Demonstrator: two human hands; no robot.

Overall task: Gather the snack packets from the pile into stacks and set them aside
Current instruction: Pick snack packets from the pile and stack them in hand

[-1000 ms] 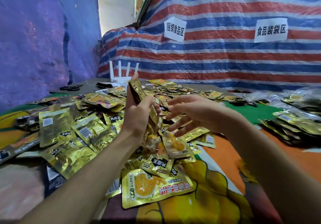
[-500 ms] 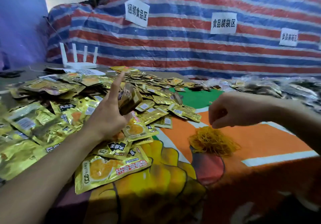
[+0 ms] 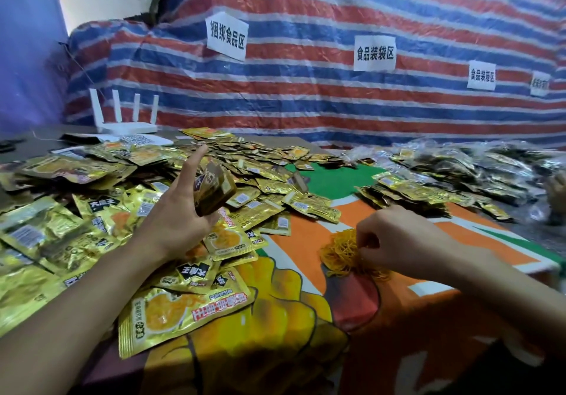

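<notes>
A big pile of gold snack packets (image 3: 92, 211) covers the left and middle of the table. My left hand (image 3: 180, 211) is raised above the pile and grips a small stack of packets (image 3: 214, 188) upright, with the index finger pointing up. My right hand (image 3: 389, 238) is down on the orange cloth at a heap of yellow rubber bands (image 3: 343, 253), its fingertips pinching into the bands. A large packet (image 3: 180, 312) lies nearest me at the pile's front edge.
Bundled packets (image 3: 428, 192) lie in rows at the right, with clear bags of packets (image 3: 505, 162) behind them. A white router (image 3: 122, 119) stands at the back left. A striped tarp with paper signs (image 3: 226, 34) forms the back wall. The cloth (image 3: 398, 318) is bare near me.
The view swung right. My right hand left the stack, moved right and came down onto the rubber bands. My left hand kept the stack and holds it alone.
</notes>
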